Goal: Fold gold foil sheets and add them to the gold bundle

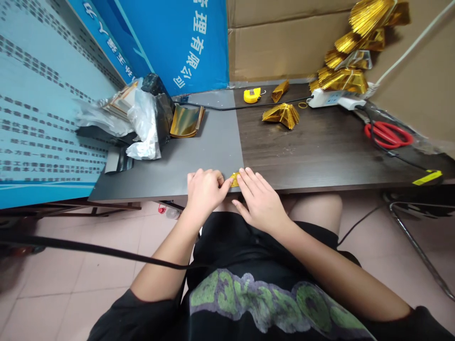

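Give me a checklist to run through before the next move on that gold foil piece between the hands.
Gold foil piece in contact with both hands: ok, left hand and right hand both touch it.
Its folds: cannot tell, fingers cover most of it.
Foil clear of the table top's front edge: not ok, it sits right at the edge.
Red-handled scissors away from the hands: ok, far right on the table.
Black cable clear of the left forearm: not ok, it runs across it.
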Demonstrator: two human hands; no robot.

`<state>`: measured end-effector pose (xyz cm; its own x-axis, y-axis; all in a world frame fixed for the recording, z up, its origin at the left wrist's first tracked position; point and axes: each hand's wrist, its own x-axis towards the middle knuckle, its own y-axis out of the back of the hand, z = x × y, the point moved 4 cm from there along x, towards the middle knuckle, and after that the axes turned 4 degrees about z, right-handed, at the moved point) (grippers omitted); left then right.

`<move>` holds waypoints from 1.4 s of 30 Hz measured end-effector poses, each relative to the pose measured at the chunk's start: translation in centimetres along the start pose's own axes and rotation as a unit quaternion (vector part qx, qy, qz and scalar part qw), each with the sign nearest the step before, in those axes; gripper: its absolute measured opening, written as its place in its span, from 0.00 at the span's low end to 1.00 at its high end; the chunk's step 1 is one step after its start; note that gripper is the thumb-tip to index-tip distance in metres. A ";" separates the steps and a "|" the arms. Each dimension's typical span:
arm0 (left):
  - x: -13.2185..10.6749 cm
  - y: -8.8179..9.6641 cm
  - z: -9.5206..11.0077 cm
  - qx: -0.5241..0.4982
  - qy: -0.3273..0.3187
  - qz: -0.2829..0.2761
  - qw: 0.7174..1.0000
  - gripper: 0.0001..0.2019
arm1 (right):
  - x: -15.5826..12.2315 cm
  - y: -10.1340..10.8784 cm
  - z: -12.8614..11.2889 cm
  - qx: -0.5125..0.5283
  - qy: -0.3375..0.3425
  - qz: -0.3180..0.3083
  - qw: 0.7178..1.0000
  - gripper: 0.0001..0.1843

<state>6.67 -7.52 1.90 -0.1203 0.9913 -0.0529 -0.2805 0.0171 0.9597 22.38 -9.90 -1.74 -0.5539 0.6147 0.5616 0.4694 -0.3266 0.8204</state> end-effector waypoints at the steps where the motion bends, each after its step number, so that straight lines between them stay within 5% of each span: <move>1: 0.0 0.0 0.0 0.000 -0.001 0.003 1.000 0.19 | -0.4 -0.3 -0.2 -0.013 -0.001 -0.007 1.000 0.33; 15: -0.9 0.2 -2.2 0.005 0.001 0.036 0.999 0.16 | -1.2 -0.8 0.0 -0.037 -0.012 -0.020 0.999 0.27; 22: -1.8 -0.6 -2.1 -0.033 -0.176 0.106 0.978 0.18 | -1.2 -1.0 -0.2 -0.030 -0.028 -0.005 0.999 0.28; 27: -3.3 -2.4 -2.1 0.056 -0.284 0.160 0.944 0.20 | -1.1 -1.0 -0.2 -0.030 -0.026 0.006 0.999 0.28; 35: -4.6 -5.1 -2.0 0.074 -0.234 0.223 0.943 0.26 | -1.2 -1.2 -0.2 -0.027 -0.032 0.003 0.999 0.28; 42: -4.8 -5.2 -1.7 0.084 -0.214 0.232 0.945 0.25 | -1.9 -0.7 0.4 -0.032 -0.035 0.012 0.999 0.31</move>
<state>7.06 -12.60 -3.34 0.2141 0.8584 0.4661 -0.1321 -0.4474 0.8845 23.37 -10.59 -3.38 -0.4926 0.6544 0.5737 0.4354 -0.3855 0.8135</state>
